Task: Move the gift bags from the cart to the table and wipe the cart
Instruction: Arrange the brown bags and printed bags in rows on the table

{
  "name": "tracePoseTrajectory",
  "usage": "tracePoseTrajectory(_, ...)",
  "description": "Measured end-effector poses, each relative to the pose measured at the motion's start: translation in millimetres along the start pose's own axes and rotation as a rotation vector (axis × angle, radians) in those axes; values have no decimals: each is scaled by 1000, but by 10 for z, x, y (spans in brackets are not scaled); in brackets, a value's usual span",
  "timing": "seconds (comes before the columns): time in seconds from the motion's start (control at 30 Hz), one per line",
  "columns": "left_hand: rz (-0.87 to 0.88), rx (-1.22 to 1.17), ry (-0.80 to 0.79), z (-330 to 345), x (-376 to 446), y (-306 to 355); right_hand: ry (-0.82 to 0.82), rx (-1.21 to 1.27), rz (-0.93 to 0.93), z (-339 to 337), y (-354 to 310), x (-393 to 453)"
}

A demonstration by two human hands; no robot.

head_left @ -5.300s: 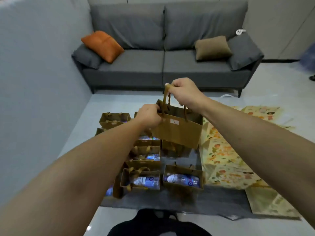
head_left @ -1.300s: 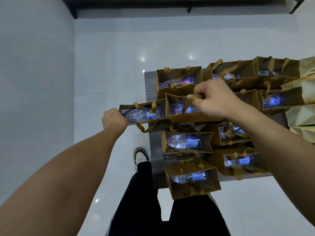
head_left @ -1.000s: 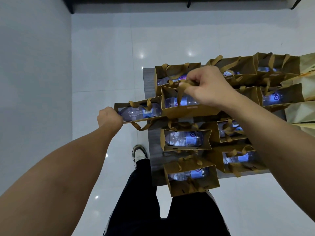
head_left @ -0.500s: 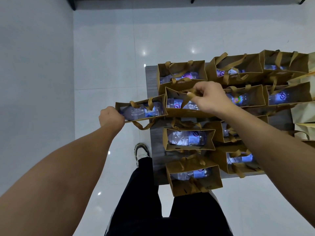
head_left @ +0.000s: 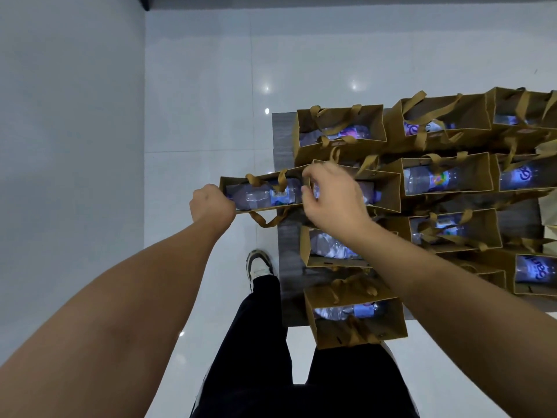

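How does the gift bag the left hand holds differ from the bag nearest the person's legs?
The held bag, gripped at its end by the left hand, hangs past the grey surface's left edge; the nearest bag juts over its near edge, untouched. The held bag's handles stand apart, one drooping outside; the nearest bag's handles lie crumpled across its opening. Both are brown paper and hold a water bottle.

Crowded in rows on the table point(head_left: 281, 140) — gift bags, a water bottle point(head_left: 265, 195) lying in each. Leftmost bag point(head_left: 262, 191) overhanging the left edge — nearest bag point(head_left: 355, 315) overhanging the near edge.
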State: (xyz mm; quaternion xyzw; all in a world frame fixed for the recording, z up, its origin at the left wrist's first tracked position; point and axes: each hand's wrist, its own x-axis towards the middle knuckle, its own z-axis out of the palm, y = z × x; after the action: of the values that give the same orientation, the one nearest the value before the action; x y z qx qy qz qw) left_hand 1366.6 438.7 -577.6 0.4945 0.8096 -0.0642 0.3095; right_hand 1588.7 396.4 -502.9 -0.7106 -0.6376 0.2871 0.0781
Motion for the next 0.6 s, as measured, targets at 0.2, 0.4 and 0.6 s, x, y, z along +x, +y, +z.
tracePoseTrajectory(0.2,27,11,-21,9,66,-96,-119,473,879,582,-67,69)
tracePoseTrajectory(0.4,57,27,-20,33,157,-177,14,518,940,786,-59,199)
tracePoseTrajectory(0.6,103,47,-23,-3,195,-209,67,584,1017,868,-60,231)
